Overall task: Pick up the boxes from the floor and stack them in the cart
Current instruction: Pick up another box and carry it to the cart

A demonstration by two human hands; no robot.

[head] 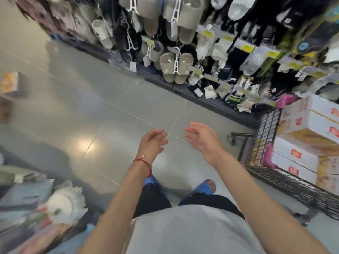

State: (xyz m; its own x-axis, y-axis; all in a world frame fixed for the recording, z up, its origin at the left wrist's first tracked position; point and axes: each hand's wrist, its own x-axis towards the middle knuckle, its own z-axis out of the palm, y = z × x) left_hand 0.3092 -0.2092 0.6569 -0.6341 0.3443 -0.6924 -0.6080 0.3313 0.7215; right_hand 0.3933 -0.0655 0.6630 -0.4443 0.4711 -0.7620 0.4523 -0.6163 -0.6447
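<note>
Both hands are out over the floor (pixel 102 99) and holding nothing. The left hand (pixel 153 142) has loose, slightly bent fingers, and the right hand (pixel 201 138) has its fingers spread. The boxes (pixel 311 123) sit stacked in the cart (pixel 269 125) off to the right, not touching either hand. There's a blurry box (pixel 11 83) far left, well apart.

grey shirt (pixel 192 230) | black shorts (pixel 152 200) | blue sandals (pixel 205 186) | red wrist string (pixel 145 163)

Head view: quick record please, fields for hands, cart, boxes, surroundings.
left hand: open, empty, red string on wrist
right hand: open, empty
cart: on the right, wire-sided
boxes: white, stacked inside the cart
floor: grey tiles; blurred box-like shape at far left
rack: hanging slippers and socks
</note>
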